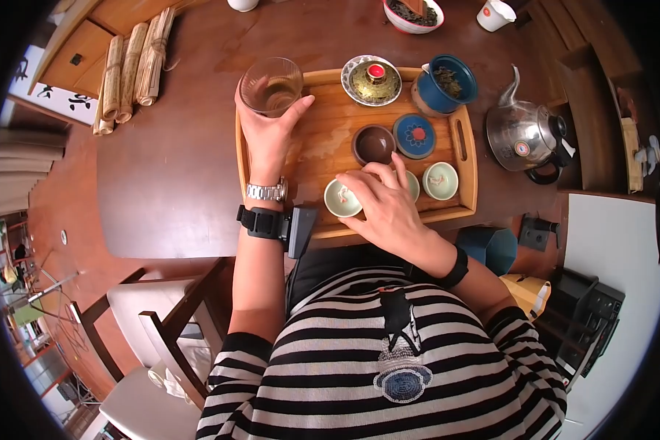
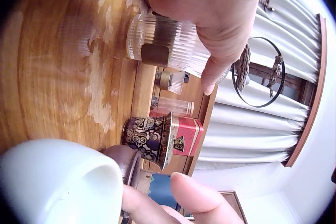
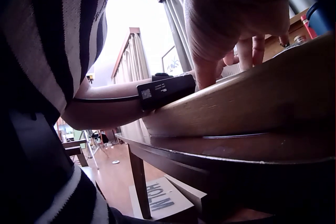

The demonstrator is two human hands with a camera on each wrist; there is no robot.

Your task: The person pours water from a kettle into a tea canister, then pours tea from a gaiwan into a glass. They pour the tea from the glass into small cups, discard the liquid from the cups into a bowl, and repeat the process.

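Note:
My left hand (image 1: 269, 139) grips a clear ribbed glass (image 1: 273, 77) at the tray's far left corner, thumb along its right side. In the left wrist view the ribbed glass (image 2: 139, 37) stands close over the wood, with a little liquid showing from above. Over the near part of the wooden tray (image 1: 308, 150), my right hand (image 1: 389, 209) pinches a pale green teacup (image 1: 337, 199) between thumb and fingers. A second green cup (image 1: 414, 187) is half hidden under that hand; a third cup (image 1: 440, 181) sits to its right. The brown bowl (image 1: 374, 144) lies just beyond the fingers.
On the tray are a lidded gaiwan (image 1: 372, 82), a blue tea canister (image 1: 447, 84) and its flower-patterned lid (image 1: 415, 136). A steel kettle (image 1: 524, 136) stands to the right. Rolled bamboo mats (image 1: 132, 70) lie back left, and a bowl of tea leaves (image 1: 414, 15) at the back.

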